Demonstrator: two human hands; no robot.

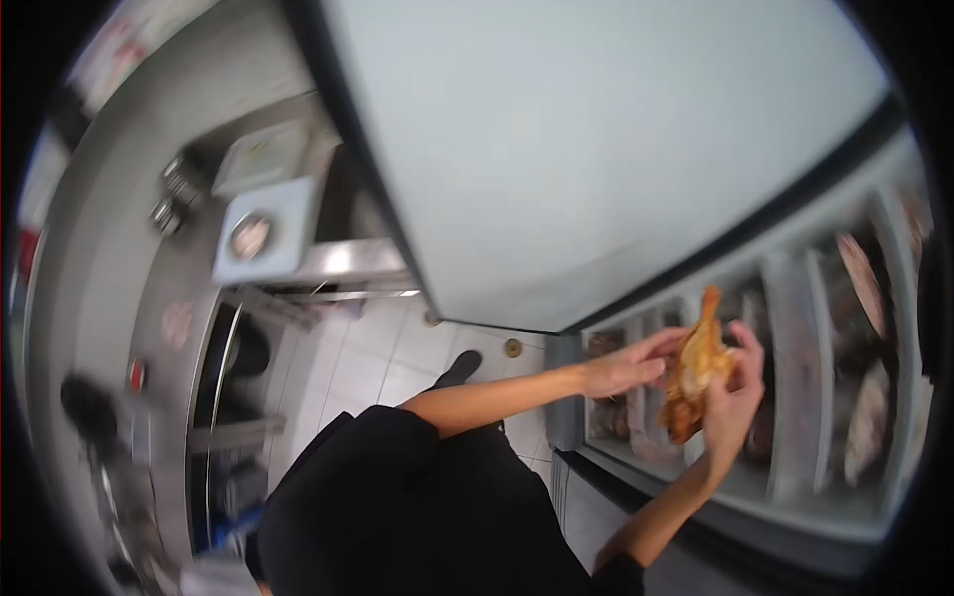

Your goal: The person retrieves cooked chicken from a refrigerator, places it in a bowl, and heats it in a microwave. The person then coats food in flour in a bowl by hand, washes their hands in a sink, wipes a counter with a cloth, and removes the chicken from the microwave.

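A browned, orange-coloured chicken leg (699, 366) is held up over the open fridge compartment, its bone end pointing away from me. My right hand (737, 387) grips it from the right, fingers curled around its side. From the left, my left hand (628, 372) meets the same piece, with the fingertips against or partly behind its edge. Below both hands are light plastic containers (795, 368) set side by side in the fridge. Blur hides what several of them hold.
The fridge door (596, 149) stands open, wide across the top. Pieces of meat (867, 422) lie in the right-hand containers. To the left runs a steel counter (89, 298) with a pale board (288, 260), a round bowl (250, 235) and a clear lidded tub (260, 159).
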